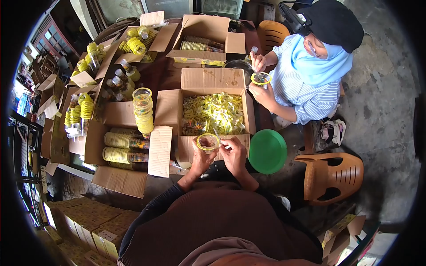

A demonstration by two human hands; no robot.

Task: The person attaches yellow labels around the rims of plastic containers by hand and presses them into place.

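Observation:
My left hand (203, 158) holds a round, clear cup with a yellow rim (207, 142), its opening facing up. Fingers of my right hand (233, 153) are pinched at the cup's right side, around a small thin item that I cannot make out. Both hands are over the front flap of an open cardboard box (213, 80) full of yellow and white strips (215, 111). A tall stack of yellow-rimmed cups (143, 111) stands left of that box.
Open boxes with stacked cups (117, 148) lie left and behind (204, 26). A green round basin (268, 151) is at the right, near an orange chair (333, 177). A co-worker (306, 80) holds another yellow-rimmed cup (261, 79).

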